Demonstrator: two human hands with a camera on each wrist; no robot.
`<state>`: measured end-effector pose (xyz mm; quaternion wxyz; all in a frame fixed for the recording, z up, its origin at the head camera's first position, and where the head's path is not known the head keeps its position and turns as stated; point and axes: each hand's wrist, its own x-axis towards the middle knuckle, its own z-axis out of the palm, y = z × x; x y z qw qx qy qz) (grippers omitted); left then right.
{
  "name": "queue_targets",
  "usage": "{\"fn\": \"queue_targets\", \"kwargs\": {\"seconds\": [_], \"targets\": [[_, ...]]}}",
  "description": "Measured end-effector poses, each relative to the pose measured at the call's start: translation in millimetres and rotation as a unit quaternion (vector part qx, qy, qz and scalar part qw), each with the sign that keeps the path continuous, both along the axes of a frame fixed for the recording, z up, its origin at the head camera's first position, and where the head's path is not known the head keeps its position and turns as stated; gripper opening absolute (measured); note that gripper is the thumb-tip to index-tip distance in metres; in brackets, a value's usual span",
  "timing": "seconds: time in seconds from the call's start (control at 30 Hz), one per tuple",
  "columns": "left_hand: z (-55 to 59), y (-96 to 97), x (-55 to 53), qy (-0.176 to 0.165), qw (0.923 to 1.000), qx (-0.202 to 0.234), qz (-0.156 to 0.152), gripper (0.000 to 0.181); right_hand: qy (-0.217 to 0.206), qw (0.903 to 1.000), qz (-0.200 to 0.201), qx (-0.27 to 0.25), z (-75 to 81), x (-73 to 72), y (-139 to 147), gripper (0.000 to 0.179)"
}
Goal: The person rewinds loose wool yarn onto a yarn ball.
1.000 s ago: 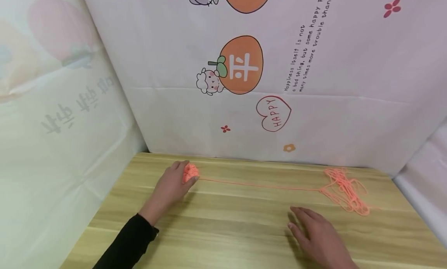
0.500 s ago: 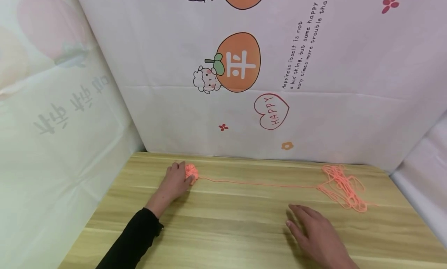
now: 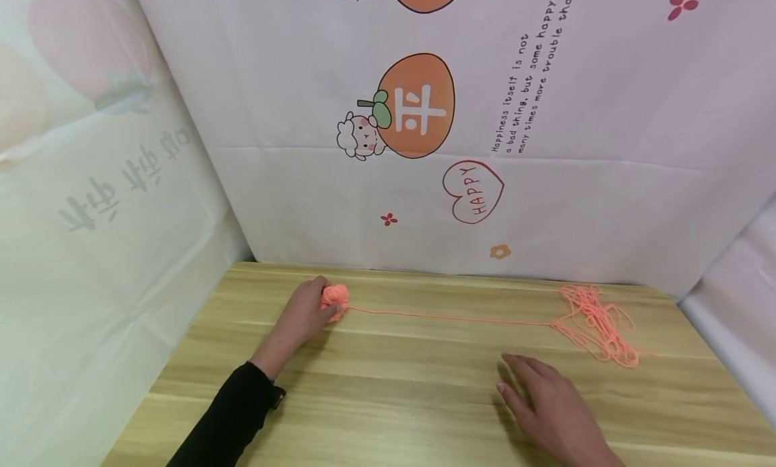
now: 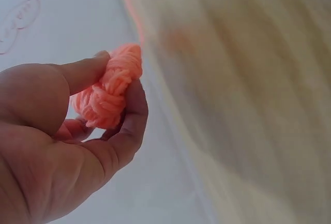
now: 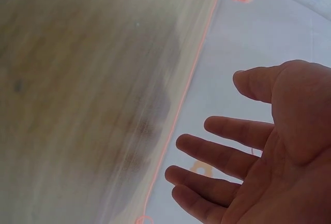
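My left hand [image 3: 301, 315] grips a small ball of coral-pink yarn [image 3: 336, 297] at the left of the table, near its back edge. In the left wrist view, the thumb presses one side of the wound yarn ball [image 4: 106, 92] and curled fingers hold the other. A single strand [image 3: 448, 317] runs from the ball to a loose, tangled heap of the same yarn [image 3: 597, 325] at the right. Nearer the front, my right hand [image 3: 554, 406] holds nothing. Its fingers are spread and relaxed in the right wrist view, with the palm [image 5: 295, 146] showing.
The wood-grain table [image 3: 388, 399] ends at a white printed cloth [image 3: 291, 184] hanging behind it. Another pale cloth [image 3: 121, 271] hangs along the left side, and white fabric [image 3: 739, 278] borders the right.
My left hand has turned the yarn ball in its grip and shifted slightly right. The view has tilted a little. My right hand and the tangled heap stay almost where they were.
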<state>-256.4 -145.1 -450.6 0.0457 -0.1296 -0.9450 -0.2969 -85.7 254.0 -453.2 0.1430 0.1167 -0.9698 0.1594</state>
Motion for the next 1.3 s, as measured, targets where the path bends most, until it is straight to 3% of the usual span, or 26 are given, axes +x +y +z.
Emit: {"fn": "queue_targets", "kwargs": {"seconds": [0.17,0.3,0.5,0.83,1.03,1.17,1.3], "targets": [[16.2,6.1,13.3,-0.002,0.9992,0.035,-0.018,0.032,0.009,0.9999,0.005,-0.001,-0.7,-0.3,-1,0.049],[32.4,15.7,31.2,0.018,0.9966,0.066,-0.045,0.033,0.01,0.9999,0.009,0.0,-0.8,-0.7,-3,0.049],[48.4,29.9,61.9,0.015,0.9888,0.121,-0.086,0.033,0.005,1.0,0.007,0.004,-2.1,-0.4,-6,0.051],[70.0,48.6,100.7,0.001,0.9768,0.14,-0.162,0.033,0.014,0.9998,0.015,0.006,-3.3,-0.1,-10,0.052],[79.2,54.6,111.1,-0.005,0.9701,0.159,-0.183,0.031,0.023,0.9994,0.021,0.012,-2.5,-2.7,-12,0.053],[78.4,57.1,112.8,-0.012,0.9693,0.156,-0.189,0.031,0.031,0.9989,0.031,0.013,0.0,-4.6,-14,0.055],[76.3,57.9,113.3,-0.016,0.9685,0.155,-0.194,0.032,0.043,0.9979,0.044,-0.018,7.4,-10.1,-19,0.064]]}}
